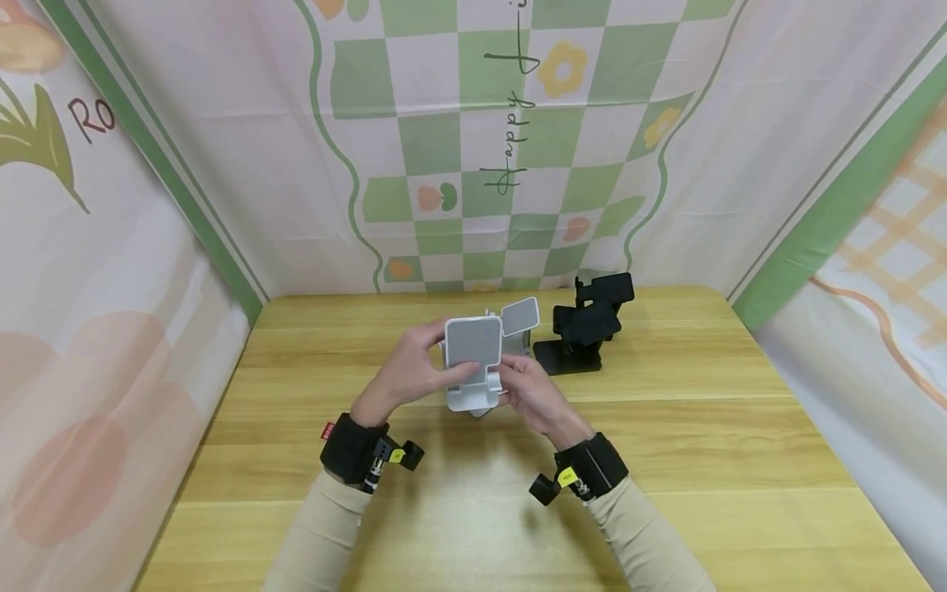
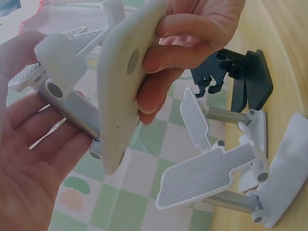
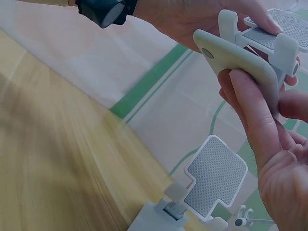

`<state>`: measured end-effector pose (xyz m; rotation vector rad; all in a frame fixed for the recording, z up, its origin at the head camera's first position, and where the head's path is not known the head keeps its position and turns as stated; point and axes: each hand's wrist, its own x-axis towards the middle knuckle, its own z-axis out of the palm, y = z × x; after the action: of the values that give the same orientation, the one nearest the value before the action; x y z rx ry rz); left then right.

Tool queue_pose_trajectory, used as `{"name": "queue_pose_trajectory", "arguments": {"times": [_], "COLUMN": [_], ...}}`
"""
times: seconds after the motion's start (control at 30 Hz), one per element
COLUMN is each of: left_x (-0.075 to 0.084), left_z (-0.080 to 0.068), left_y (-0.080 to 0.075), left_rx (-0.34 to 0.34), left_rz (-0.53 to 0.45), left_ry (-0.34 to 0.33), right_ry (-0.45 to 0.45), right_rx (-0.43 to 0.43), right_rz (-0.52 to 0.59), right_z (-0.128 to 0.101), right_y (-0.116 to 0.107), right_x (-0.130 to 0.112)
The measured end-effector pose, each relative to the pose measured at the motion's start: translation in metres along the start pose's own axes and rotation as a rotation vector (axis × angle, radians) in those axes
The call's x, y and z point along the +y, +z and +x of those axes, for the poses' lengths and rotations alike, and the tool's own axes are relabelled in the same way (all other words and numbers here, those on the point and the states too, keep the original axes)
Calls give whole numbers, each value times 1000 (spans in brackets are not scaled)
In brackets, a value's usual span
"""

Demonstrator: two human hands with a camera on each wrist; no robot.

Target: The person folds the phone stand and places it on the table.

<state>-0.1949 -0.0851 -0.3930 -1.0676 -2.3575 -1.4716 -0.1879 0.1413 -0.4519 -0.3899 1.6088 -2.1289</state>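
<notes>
The step in hand looks like adjusting or checking a white stand, which both hands hold up in front of the person, seemingly off the table. In the wrist views its base is raised and tilted, with the post running from it toward the grey pad.

The left hand comes in from the side: its thumb lies across the pad's face while its fingers reach behind, fairly straight and a little apart near the post, so the stand is pinched between them. The right hand grips the base, fingers pressed close together along its underside and thumb on the other side. Both forearms slant inward from the near edge, and the hands nearly meet at the stand.

As a judgement, the next move calls for one hand to keep the base steady while the other turns or tilts a joint; whether any joint is turning cannot be told. Setting the stand down would need room beside the two white stands and the black stands beyond it.
</notes>
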Motion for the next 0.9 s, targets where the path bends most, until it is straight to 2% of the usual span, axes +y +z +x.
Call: {"name": "queue_pose_trajectory", "arguments": {"times": [0.17,0.43,0.63,0.9], "left_x": [-1,-6,-5,-5], "left_z": [0,0,0,-3], "left_y": [0,2,2,1], "left_rx": [11,12,-3,9], "left_rz": [6,19,6,35], "left_ry": [-15,21,-1,-13], "right_ry": [3,-15,-4,5], "right_rx": [-4,-14,-5,-10], "right_rz": [10,11,12,2], "right_z": [0,1,0,1], "right_y": [0,-1,0,2], "right_x": [1,4,4,4]}}
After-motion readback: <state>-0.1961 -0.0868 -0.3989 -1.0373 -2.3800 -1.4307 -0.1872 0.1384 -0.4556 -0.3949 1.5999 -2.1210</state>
